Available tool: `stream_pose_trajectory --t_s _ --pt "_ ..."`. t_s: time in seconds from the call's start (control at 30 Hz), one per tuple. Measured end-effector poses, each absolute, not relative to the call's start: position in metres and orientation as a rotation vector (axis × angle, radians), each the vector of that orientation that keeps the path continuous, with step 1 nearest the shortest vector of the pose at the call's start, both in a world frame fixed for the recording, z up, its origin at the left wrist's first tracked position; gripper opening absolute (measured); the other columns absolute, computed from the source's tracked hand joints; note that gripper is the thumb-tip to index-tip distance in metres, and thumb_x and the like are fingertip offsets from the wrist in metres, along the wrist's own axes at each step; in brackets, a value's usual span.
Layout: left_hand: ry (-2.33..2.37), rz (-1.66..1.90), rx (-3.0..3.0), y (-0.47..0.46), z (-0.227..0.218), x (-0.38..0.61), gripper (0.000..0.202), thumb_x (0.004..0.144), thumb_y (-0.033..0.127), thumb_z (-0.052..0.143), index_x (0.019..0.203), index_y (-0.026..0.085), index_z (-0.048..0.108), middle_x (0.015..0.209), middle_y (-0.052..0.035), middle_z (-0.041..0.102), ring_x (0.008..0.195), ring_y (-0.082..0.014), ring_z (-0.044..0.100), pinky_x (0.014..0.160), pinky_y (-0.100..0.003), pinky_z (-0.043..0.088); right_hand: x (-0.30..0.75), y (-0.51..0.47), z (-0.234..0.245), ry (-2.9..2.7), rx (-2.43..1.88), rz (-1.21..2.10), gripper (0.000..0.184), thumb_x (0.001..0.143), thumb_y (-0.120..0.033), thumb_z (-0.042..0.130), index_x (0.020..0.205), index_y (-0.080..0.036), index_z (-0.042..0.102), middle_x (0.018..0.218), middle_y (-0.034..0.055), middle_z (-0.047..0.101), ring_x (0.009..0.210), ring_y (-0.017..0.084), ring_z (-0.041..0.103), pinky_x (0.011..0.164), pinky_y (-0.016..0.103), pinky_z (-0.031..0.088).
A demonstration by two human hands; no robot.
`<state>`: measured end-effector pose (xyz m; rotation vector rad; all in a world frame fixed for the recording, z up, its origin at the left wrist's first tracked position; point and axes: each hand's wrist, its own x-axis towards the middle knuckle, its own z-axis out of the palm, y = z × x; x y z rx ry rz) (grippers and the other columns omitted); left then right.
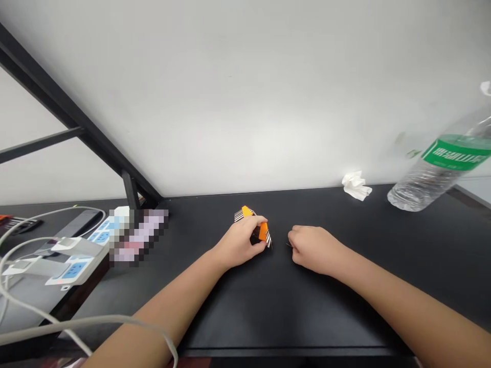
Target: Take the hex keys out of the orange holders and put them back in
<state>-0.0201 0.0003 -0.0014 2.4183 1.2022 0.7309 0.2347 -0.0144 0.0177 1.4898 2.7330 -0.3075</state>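
Observation:
My left hand (241, 243) is closed around an orange holder (262, 231) with several small metal keys sticking out of both ends; it rests on the black table (291, 306). My right hand (312, 249) lies a little to the right of it on the table, fingers curled into a pinch. Something tiny and dark seems to sit at its fingertips, too small to name. The two hands are apart by a narrow gap.
A clear plastic water bottle (441, 163) with a green label stands at the right rear. A crumpled white tissue (356, 186) lies by the wall. A white power strip (72, 253) and grey cables (49, 327) fill the left side, beside a black metal frame (76, 122).

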Motion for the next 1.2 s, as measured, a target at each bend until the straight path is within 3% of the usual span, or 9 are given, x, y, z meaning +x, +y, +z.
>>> stream_pose_trajectory --t_s 0.1,0.27,0.43,0.6,0.77,0.87,0.97,1.13,1.2 --pt "1.183 0.753 2.455 0.000 -0.002 -0.020 0.047 0.082 0.019 0.072 0.126 0.023 0.057 0.118 -0.0060 0.073 0.101 -0.0216 0.072 0.090 -0.037 0.061 0.233 -0.014 0.023 2.794 1.513 -0.408 0.012 0.080 -0.009 0.054 0.074 -0.019 0.053 0.082 0.0035 0.066 0.064 0.014 0.054 0.058 0.028 0.027" --pt "1.131 0.798 2.508 -0.003 0.002 -0.016 0.045 0.082 0.018 0.072 0.125 0.022 0.058 0.109 -0.0053 0.073 0.094 -0.0201 0.072 0.084 -0.035 0.060 0.232 -0.012 0.026 3.011 1.588 -0.994 0.012 0.082 -0.012 0.057 0.084 -0.022 0.052 0.070 -0.0054 0.060 0.061 0.011 0.048 0.062 0.024 0.035" --pt "1.076 0.811 2.555 -0.008 0.006 -0.011 0.043 0.083 0.018 0.073 0.124 0.021 0.059 0.108 -0.0062 0.073 0.097 -0.0212 0.072 0.084 -0.035 0.060 0.230 -0.011 0.024 3.065 1.547 -1.220 0.011 0.084 -0.012 0.057 0.085 -0.023 0.054 0.074 -0.0055 0.059 0.064 0.011 0.048 0.062 0.024 0.037" --pt "1.075 0.808 2.571 -0.008 0.006 -0.011 0.042 0.085 0.019 0.072 0.125 0.022 0.059 0.107 -0.0060 0.073 0.096 -0.0214 0.072 0.085 -0.035 0.060 0.230 -0.011 0.025 3.072 1.532 -1.100 0.011 0.090 -0.012 0.055 0.084 -0.022 0.055 0.074 -0.0041 0.059 0.065 0.011 0.048 0.062 0.024 0.036" --pt "1.030 0.777 2.635 -0.007 0.004 -0.011 0.042 0.086 0.021 0.070 0.127 0.021 0.059 0.105 -0.0076 0.073 0.093 -0.0222 0.071 0.083 -0.036 0.059 0.231 -0.014 0.022 3.219 1.359 -0.489 0.023 0.102 -0.013 0.043 0.095 -0.018 0.065 0.091 0.0045 0.063 0.074 0.015 0.053 0.067 0.027 0.039" --pt "1.025 0.743 2.571 -0.008 0.005 -0.008 0.041 0.083 0.022 0.072 0.123 0.022 0.062 0.100 -0.0055 0.073 0.089 -0.0215 0.070 0.080 -0.035 0.058 0.226 -0.015 0.021 3.275 1.212 -0.414 0.029 0.101 -0.008 0.040 0.098 -0.018 0.067 0.093 0.0061 0.065 0.079 0.016 0.056 0.069 0.028 0.043" --pt "1.055 0.764 2.441 -0.010 0.005 -0.006 0.037 0.080 0.020 0.074 0.115 0.022 0.064 0.097 -0.0030 0.072 0.086 -0.0195 0.070 0.079 -0.033 0.058 0.223 -0.015 0.022 3.348 1.274 -0.761 0.022 0.104 -0.015 0.047 0.100 -0.018 0.068 0.095 0.0059 0.068 0.084 0.017 0.062 0.076 0.030 0.049" --pt "1.091 0.895 2.287 -0.009 0.003 -0.008 0.041 0.080 0.022 0.076 0.119 0.021 0.063 0.108 -0.0040 0.074 0.091 -0.0183 0.072 0.080 -0.030 0.060 0.227 -0.013 0.023 3.087 1.478 -1.811 0.012 0.098 -0.026 0.063 0.107 -0.021 0.069 0.099 0.0037 0.075 0.086 0.016 0.071 0.081 0.030 0.058" --pt "1.083 0.906 2.273 -0.009 0.003 -0.010 0.043 0.080 0.022 0.076 0.121 0.021 0.063 0.110 -0.0046 0.074 0.093 -0.0182 0.073 0.080 -0.030 0.060 0.229 -0.011 0.021 3.065 1.489 -1.866 0.013 0.099 -0.027 0.061 0.102 -0.021 0.072 0.096 0.0036 0.077 0.087 0.017 0.073 0.082 0.031 0.058"
